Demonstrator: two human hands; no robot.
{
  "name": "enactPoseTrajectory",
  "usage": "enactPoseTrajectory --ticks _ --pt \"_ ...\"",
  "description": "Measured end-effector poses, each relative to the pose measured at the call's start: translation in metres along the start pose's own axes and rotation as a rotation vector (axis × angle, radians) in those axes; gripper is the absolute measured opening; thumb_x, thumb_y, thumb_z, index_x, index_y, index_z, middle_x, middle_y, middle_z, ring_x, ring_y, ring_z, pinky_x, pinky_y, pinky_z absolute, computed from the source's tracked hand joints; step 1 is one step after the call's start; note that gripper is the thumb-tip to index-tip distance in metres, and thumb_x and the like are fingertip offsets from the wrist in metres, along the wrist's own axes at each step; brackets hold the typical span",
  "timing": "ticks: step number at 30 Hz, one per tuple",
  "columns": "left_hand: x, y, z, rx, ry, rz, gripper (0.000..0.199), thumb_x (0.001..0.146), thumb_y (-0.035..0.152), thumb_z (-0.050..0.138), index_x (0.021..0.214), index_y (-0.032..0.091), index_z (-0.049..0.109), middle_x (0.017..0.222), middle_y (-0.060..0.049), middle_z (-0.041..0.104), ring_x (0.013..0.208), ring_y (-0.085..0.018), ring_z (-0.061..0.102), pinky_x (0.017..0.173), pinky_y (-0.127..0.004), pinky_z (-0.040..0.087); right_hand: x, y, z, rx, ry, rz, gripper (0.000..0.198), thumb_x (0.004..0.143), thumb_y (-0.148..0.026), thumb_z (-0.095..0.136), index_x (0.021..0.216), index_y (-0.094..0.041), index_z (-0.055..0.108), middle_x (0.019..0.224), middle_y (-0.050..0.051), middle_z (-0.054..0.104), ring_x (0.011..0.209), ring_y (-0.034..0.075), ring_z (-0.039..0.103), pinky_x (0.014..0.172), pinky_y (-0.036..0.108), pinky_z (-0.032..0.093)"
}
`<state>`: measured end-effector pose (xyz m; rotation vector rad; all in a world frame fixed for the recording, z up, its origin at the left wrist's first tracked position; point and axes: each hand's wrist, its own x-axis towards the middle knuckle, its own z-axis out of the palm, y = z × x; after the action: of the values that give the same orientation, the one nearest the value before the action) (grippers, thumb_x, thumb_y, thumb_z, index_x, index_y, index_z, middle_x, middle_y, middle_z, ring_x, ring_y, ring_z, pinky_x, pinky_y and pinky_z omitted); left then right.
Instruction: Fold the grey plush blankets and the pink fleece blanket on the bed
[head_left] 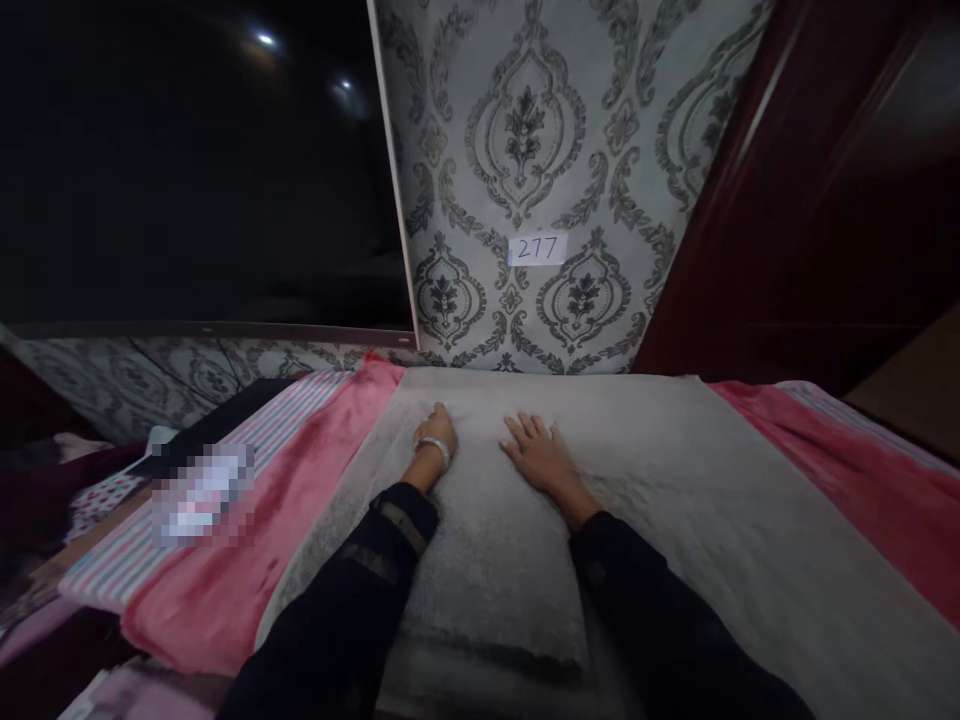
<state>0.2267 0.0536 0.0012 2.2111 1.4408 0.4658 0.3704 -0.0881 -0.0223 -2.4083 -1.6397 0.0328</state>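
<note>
A thick grey cloth [495, 560] with a soft, napped surface lies spread before me, with what looks like a folded layer down its middle. My right hand [538, 455] rests flat on it near the far side, fingers spread. To its left, my left hand [436, 432], with a pale bracelet on the wrist, is closed with its fingers curled down at the cloth. The fingertips of that hand are partly hidden. Dark sleeves cover both forearms.
Pink plush fabric [300, 500] and a striped cloth [112, 565] lie beneath on the left; more pink fabric [847, 470] shows right. A large television [202, 180] hangs over the left side. A paper label [538, 249] marked 277 is on the patterned wall. Dark red wood [810, 220] stands right.
</note>
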Motion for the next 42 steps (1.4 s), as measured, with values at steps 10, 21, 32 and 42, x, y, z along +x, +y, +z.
enactPoseTrajectory --ticks 10,21,32,42 --pt "0.004 -0.008 -0.008 0.106 0.068 0.023 0.035 0.095 0.021 0.045 0.127 0.016 0.057 0.121 -0.019 0.068 0.114 -0.029 0.066 0.099 -0.038 0.048 0.004 0.015 0.011 0.073 -0.027 -0.012 0.058 0.107 -0.046 0.033 0.161 -0.026 0.035 0.168 0.01 0.027 0.155 0.03 0.02 0.122 0.057 0.018" --pt "-0.007 -0.007 0.017 0.303 -0.22 0.494 0.065 0.097 0.049 0.048 0.156 0.024 0.041 0.168 -0.01 0.031 0.157 -0.031 0.022 0.126 -0.057 0.011 0.001 0.017 0.006 0.042 -0.083 -0.16 0.06 0.105 -0.047 0.036 0.161 -0.025 0.036 0.168 0.008 0.025 0.156 0.028 0.018 0.125 0.053 0.017" --pt "-0.008 -0.016 0.001 0.362 -0.23 0.297 0.068 0.099 0.044 0.041 0.159 0.013 0.033 0.17 -0.017 0.019 0.159 -0.03 0.013 0.126 -0.052 0.011 0.004 0.03 0.018 0.103 -0.005 -0.053 0.058 0.104 -0.047 0.04 0.158 -0.026 0.041 0.168 0.008 0.029 0.156 0.032 0.019 0.123 0.055 0.02" --pt "-0.052 -0.122 -0.072 -0.386 -0.039 -0.109 0.074 0.067 0.048 0.081 0.131 0.013 0.065 0.108 -0.012 0.074 0.109 -0.029 0.066 0.09 -0.034 0.052 0.021 0.052 0.03 0.722 0.332 0.265 0.077 0.083 -0.027 0.057 0.154 -0.004 0.04 0.158 0.022 0.041 0.149 0.033 0.035 0.124 0.047 0.027"
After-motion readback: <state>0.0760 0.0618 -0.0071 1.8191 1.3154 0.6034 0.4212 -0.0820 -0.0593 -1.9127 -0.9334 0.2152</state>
